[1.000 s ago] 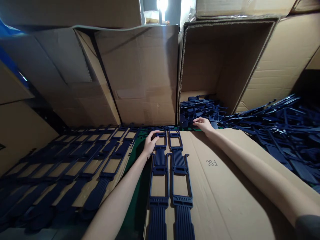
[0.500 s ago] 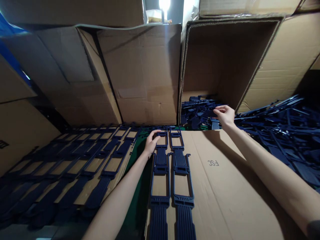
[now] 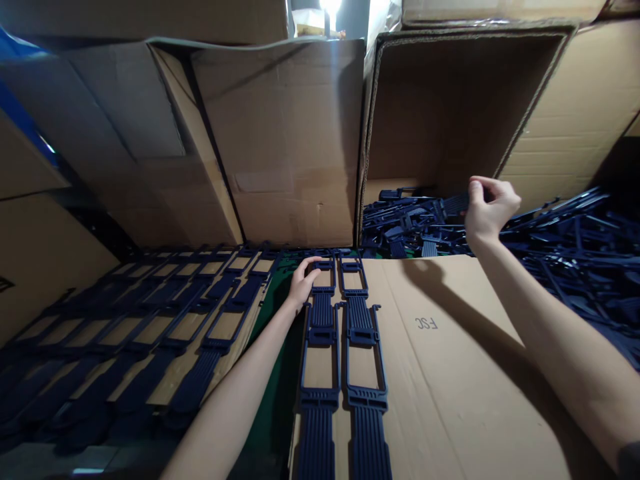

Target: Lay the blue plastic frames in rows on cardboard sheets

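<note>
My left hand point(image 3: 303, 283) rests at the far end of the left of two columns of dark blue plastic frames, its fingers around the edge of a small frame point(image 3: 324, 275). Beside it lies the second column point(image 3: 367, 360), with rectangular openings and ribbed ends. Both columns lie on a flat cardboard sheet point(image 3: 430, 387). My right hand point(image 3: 493, 203) is raised at the mouth of the open carton, thumb and fingers pinched on a dark blue ribbed piece point(image 3: 454, 205) that reaches left over a loose pile of similar parts point(image 3: 400, 223).
An open carton point(image 3: 450, 100) stands behind the pile, with closed cartons point(image 3: 280, 147) to its left. More frames lie in rows point(image 3: 165, 327) on cardboard at the left. A large heap of dark parts point(image 3: 585, 267) fills the right side.
My right hand has moved right and up from the pile, and a ribbed piece now shows at its fingertips. My left hand has stayed in place.
</note>
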The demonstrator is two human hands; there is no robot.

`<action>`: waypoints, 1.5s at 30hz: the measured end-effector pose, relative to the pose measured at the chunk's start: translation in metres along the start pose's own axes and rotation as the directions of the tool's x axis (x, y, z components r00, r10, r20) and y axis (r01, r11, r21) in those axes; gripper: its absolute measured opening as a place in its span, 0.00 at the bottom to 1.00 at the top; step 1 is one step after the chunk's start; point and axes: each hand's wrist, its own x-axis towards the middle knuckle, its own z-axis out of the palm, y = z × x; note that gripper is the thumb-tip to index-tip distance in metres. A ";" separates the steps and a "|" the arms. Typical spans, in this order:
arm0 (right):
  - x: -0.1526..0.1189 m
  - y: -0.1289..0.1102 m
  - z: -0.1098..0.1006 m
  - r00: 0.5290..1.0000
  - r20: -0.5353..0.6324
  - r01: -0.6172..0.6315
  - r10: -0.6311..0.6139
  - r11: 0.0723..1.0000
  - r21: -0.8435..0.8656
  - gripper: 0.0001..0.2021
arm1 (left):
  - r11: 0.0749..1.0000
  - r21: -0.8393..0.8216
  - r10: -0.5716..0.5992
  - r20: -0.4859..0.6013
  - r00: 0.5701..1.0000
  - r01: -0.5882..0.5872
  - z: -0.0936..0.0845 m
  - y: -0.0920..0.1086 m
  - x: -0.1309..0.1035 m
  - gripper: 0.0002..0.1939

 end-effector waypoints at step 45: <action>-0.029 -0.051 -0.012 -0.280 0.831 0.275 0.481 0.869 -0.411 0.09 | 0.999 -0.007 0.039 0.015 0.999 -0.039 0.000 -0.012 0.006 0.15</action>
